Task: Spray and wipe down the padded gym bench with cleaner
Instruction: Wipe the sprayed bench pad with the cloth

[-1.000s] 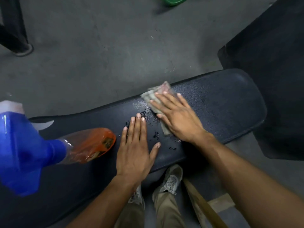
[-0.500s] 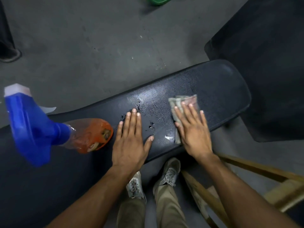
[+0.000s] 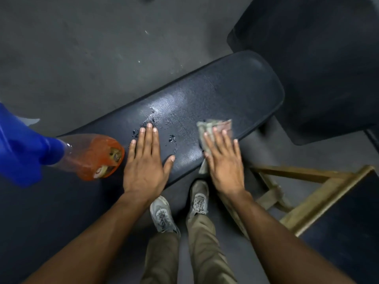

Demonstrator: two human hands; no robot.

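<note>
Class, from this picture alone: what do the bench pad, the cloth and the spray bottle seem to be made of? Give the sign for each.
Bench pad: likely vinyl or leatherette, black, pebbled grain, sheen where wet.
Cloth: thin woven fabric, folded and creased, faded; fibre unclear.
Spray bottle: clear plastic body showing orange liquid, with an opaque glossy blue plastic head.

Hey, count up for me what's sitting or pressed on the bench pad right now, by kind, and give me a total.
Spray bottle: 1
Cloth: 1
Hands, left hand and right hand, flat on the bench pad: 2
Total: 4
</note>
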